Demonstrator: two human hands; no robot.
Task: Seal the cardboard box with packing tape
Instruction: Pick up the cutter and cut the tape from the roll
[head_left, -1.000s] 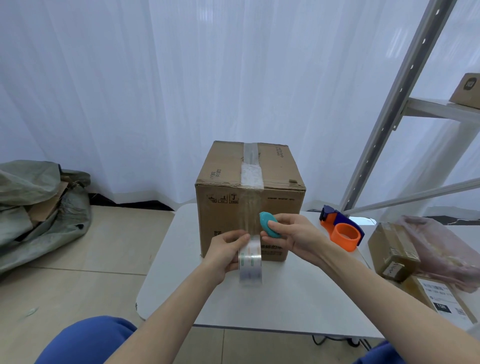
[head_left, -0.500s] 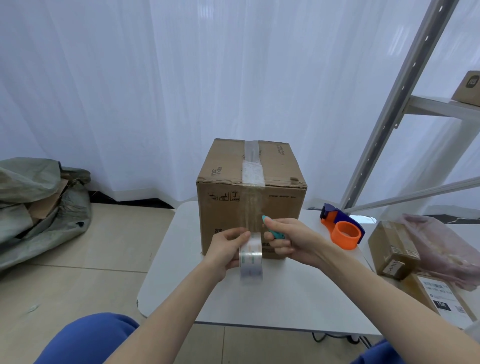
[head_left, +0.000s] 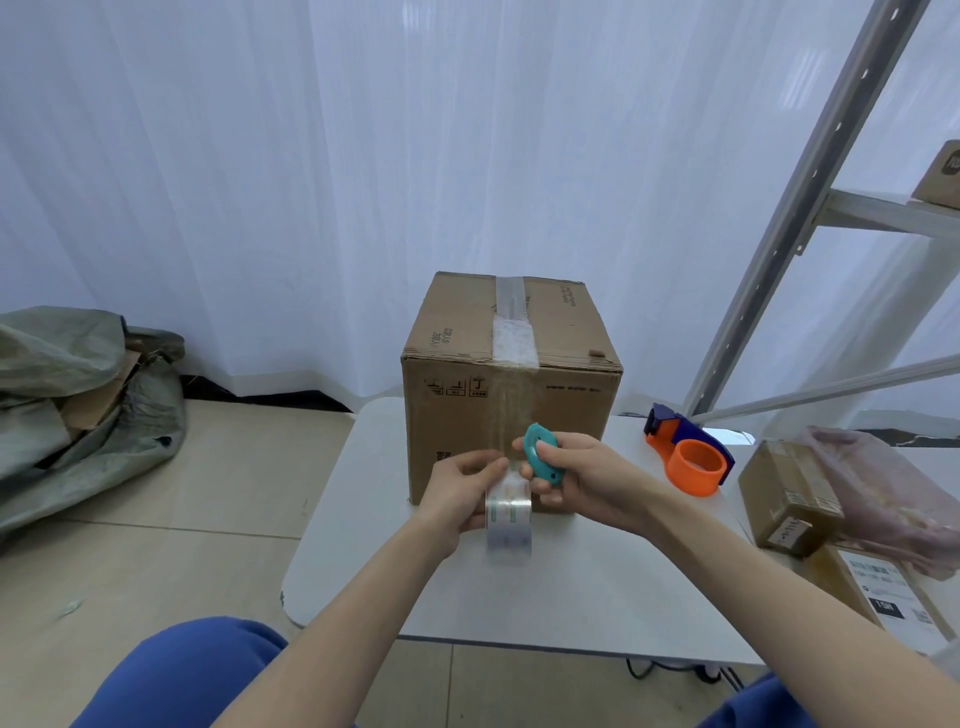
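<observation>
A brown cardboard box (head_left: 457, 415) stands on the white table (head_left: 363, 545), with a strip of clear tape (head_left: 511, 332) running over its top seam and down its front face. My left hand (head_left: 462, 493) holds a roll of clear packing tape (head_left: 509, 519) in front of the box's lower front. My right hand (head_left: 576, 478) grips a small teal cutter (head_left: 540, 454), held right beside the taut tape just above the roll.
An orange and blue tape dispenser (head_left: 691, 457) sits on the table right of the box. Small cardboard parcels (head_left: 789, 499) and a plastic-wrapped package (head_left: 893, 499) lie at the right. A metal shelf frame (head_left: 789, 208) rises behind them. Grey sacks (head_left: 78, 405) lie on the floor, left.
My right hand dipped with the teal cutter against the tape, then turned back up so the cutter shows again. The left hand and roll stayed nearly still.
</observation>
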